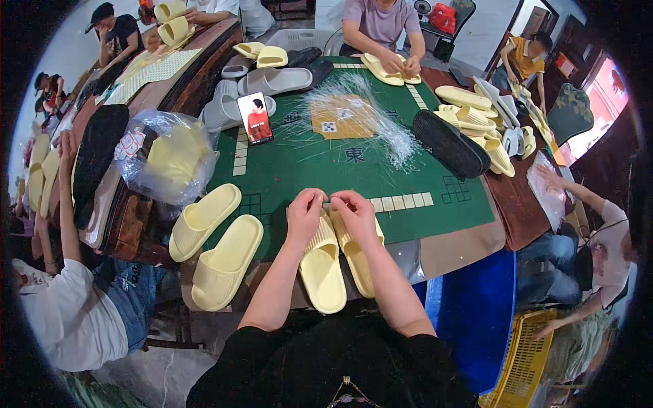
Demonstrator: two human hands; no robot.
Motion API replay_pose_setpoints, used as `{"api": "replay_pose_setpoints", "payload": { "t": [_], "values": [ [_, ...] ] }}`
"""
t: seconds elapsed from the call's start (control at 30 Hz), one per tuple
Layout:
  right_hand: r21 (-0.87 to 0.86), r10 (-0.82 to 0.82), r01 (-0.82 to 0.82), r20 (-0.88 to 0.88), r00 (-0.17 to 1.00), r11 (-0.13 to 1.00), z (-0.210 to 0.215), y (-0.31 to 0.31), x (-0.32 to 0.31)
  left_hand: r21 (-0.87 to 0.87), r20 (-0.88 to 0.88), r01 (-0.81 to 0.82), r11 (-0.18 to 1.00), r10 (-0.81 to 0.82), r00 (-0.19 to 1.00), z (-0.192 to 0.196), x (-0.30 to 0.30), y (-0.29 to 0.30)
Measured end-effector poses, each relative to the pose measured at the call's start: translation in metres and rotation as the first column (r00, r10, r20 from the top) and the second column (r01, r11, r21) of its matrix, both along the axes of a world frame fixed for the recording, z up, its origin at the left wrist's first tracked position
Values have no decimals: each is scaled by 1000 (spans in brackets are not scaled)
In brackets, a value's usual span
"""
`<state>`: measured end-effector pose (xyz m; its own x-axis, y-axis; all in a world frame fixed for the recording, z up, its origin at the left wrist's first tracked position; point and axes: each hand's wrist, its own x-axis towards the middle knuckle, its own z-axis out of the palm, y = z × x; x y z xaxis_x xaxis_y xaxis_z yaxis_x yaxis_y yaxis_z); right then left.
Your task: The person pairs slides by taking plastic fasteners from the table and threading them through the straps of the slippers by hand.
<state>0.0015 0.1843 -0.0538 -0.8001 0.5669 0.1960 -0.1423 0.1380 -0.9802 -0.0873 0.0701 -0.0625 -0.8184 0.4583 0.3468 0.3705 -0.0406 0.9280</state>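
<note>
Two pale yellow slippers lie side by side before me at the table's near edge, toes pointing away. My left hand [306, 209] rests over the toe end of the left slipper [322, 275], and my right hand [354, 211] is over that of the right slipper [357, 266]. Both hands have their fingertips pinched close together between the toes; whatever they hold is too small to make out. Another pair, a yellow slipper [228, 264] and its mate [204, 221], sits to my left. Beyond my hands a heap of thin clear plastic strands [371, 112] spreads over the green table mat [306, 173].
A propped phone [256, 118] stands left of the strands, near grey slippers [275, 81]. A clear plastic bag [166, 156] is at the left. Black slippers [450, 144] and yellow slippers [469, 117] pile up at the right. Co-workers sit around; a yellow crate [524, 353] stands low right.
</note>
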Motion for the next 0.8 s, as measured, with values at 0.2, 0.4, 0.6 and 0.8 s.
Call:
{"api": "replay_pose_setpoints", "payload": {
  "t": [0.2, 0.4, 0.6, 0.8],
  "values": [
    [-21, 42, -43, -54, 998, 999, 6, 1, 1, 21, 79, -1, 1000, -1, 997, 0, -2, 0],
    [-96, 62, -80, -176, 982, 992, 1, -5, 3, 4, 139, 22, 1000, -23, 990, -4, 1, -3],
    [-102, 25, -28, -32, 999, 994, 5, -11, 6, 13, 185, -5, 1000, 3, 983, -4, -2, 0],
    [159, -85, 101, -106, 991, 982, 5, -7, 3, 24, 134, -43, 999, 39, 990, 0, -2, -1]
  ]
}}
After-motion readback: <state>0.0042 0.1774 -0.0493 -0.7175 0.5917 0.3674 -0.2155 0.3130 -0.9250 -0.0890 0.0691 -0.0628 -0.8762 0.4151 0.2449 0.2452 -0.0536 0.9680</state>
